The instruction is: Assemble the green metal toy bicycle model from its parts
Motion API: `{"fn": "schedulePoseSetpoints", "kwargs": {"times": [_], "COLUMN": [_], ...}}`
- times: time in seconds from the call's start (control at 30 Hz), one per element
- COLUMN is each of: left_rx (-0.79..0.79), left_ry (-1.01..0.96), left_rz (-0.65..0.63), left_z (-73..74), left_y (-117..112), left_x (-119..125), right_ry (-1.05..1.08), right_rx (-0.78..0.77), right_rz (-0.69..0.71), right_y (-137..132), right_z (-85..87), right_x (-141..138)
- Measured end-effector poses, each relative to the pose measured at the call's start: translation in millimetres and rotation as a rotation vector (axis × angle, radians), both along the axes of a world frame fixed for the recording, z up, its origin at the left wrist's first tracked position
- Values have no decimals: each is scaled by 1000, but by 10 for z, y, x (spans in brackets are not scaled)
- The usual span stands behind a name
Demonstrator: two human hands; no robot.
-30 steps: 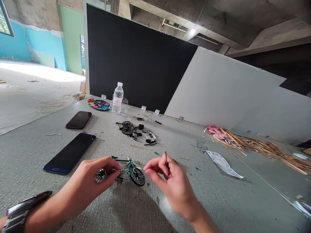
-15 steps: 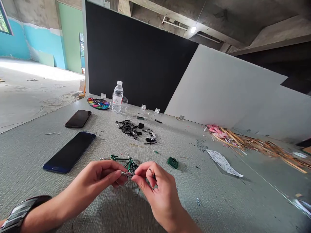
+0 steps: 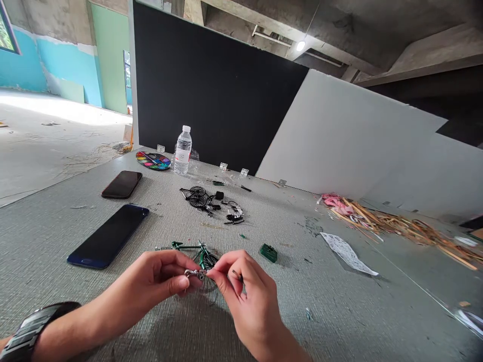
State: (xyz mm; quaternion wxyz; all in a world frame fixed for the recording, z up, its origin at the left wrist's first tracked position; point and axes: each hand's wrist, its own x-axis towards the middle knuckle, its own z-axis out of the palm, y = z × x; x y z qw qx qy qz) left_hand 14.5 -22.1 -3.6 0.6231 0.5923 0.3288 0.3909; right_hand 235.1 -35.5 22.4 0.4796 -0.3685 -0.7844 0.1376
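Between my two hands is a small silver metal part (image 3: 195,274), too fine to name exactly. My left hand (image 3: 162,279) pinches its left end between thumb and fingers. My right hand (image 3: 245,286) pinches the right end, and a thin dark piece (image 3: 237,275) is tucked in its curled fingers. Just behind the hands lies a green miniature bicycle (image 3: 188,246), its lower part partly hidden by them. A green block-shaped piece (image 3: 268,253) rests to the right of the bicycle.
Black and silver bicycle parts (image 3: 204,198) lie farther back. Two phones (image 3: 109,236) are on the left. A water bottle (image 3: 182,151) and paint palette (image 3: 153,161) stand near the black panel. A printed sheet (image 3: 347,253) and wood strips (image 3: 400,229) lie right.
The silver part has turned slightly in my fingers, and more of its left end shows. My left thumb has shifted a little downward. The things on the table have stayed put.
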Motion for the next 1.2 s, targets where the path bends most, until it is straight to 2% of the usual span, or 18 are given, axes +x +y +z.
{"fn": "schedulePoseSetpoints", "kwargs": {"times": [0.4, 1.2], "left_rx": [-30, -72], "left_ry": [-200, -133], "left_rz": [-59, -60], "left_z": [79, 29], "left_y": [26, 23], "left_x": [-14, -18], "right_ry": [105, 80], "right_rx": [64, 46], "right_rz": [27, -16], "right_y": [-26, -19], "right_z": [55, 23], "right_x": [-49, -52]}}
